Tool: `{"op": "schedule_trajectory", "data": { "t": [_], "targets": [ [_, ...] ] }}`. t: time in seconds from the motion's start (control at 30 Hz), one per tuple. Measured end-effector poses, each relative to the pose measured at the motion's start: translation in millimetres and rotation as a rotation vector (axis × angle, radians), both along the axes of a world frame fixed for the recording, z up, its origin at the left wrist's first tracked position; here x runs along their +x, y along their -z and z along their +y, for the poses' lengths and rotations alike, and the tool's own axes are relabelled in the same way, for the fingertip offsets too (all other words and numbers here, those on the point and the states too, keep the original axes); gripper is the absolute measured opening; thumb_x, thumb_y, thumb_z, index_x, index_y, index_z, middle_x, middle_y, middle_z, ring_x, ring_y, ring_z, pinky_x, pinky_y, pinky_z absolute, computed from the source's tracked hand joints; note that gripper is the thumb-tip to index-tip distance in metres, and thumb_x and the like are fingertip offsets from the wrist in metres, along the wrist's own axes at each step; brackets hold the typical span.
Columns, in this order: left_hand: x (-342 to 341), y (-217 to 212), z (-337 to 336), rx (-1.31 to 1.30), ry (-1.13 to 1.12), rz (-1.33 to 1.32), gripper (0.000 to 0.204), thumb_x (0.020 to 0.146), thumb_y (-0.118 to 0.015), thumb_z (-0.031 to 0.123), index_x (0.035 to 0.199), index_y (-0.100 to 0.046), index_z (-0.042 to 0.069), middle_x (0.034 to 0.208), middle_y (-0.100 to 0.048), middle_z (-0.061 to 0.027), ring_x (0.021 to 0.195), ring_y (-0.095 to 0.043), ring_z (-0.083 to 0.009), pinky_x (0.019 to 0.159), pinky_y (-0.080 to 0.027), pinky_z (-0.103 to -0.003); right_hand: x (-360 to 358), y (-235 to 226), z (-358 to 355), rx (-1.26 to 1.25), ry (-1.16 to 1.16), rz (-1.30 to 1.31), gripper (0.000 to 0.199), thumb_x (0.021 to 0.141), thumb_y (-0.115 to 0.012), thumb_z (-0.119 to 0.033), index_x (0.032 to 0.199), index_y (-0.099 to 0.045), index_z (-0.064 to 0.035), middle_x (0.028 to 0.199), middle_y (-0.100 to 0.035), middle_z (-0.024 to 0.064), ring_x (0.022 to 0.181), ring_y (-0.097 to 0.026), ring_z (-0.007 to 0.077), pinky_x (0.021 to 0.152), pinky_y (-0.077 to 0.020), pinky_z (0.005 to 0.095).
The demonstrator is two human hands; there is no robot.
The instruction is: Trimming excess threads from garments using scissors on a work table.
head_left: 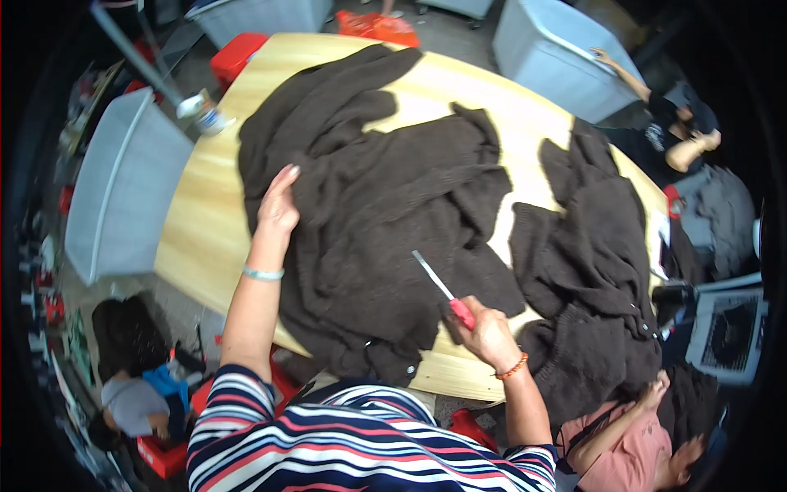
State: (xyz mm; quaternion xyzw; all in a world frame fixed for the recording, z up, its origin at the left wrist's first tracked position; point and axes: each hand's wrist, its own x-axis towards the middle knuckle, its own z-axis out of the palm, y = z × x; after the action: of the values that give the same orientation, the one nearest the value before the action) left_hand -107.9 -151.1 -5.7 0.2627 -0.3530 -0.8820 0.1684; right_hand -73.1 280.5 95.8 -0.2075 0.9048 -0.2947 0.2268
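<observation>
Head view: grey bins (123, 197) around dark knitwear (369, 254)

- And here's the table (459, 78), stretching across mid-frame!
- On it, left of centre, 1 garment (369, 221); to its right, past a gap, a 2nd garment (602, 238).
- Left hand (280, 205) at the 1st garment's left side; right hand (489, 334), lower centre, gripping a tool (438, 283) that points up-left over that garment.
- Bins behind: top-left bin (262, 16), upper-right bin (553, 61); left bin (123, 189) flanks the table.
- Lower right corner, a co-worker (619, 451)!
</observation>
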Motion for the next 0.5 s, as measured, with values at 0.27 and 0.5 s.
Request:
{"op": "schedule_trajectory", "data": {
  "t": [0.27, 0.5],
  "targets": [
    [26, 39, 6, 0.391, -0.131, -0.183, 0.037, 0.095, -0.058, 0.024, 0.124, -0.058, 0.001, 0.13, -0.058, -0.0137, 0.12, -0.055, -0.0297, 0.106, -0.041, -0.045, 20, 12, 29, 0.033, -0.007, 0.031, 0.021, 0.089, -0.062, -0.026, 0.099, -0.056, -0.0083, 0.081, -0.066, 0.0204, 0.077, -0.064, 0.0418, 0.068, -0.0502, 0.0503],
    [-8, -76, 40, -0.437, -0.116, 0.128, 0.039, 0.084, -0.068, 0.01, 0.12, -0.058, -0.001, 0.112, -0.064, -0.0111, 0.098, -0.062, -0.0218, 0.087, -0.051, -0.034, 35, 5, 51, 0.067, 0.073, 0.054, 0.024, 0.083, -0.067, -0.022, 0.101, -0.058, -0.0094, 0.079, -0.065, 0.0222, 0.077, -0.064, 0.0413, 0.069, -0.0501, 0.0485]
  ]
}}
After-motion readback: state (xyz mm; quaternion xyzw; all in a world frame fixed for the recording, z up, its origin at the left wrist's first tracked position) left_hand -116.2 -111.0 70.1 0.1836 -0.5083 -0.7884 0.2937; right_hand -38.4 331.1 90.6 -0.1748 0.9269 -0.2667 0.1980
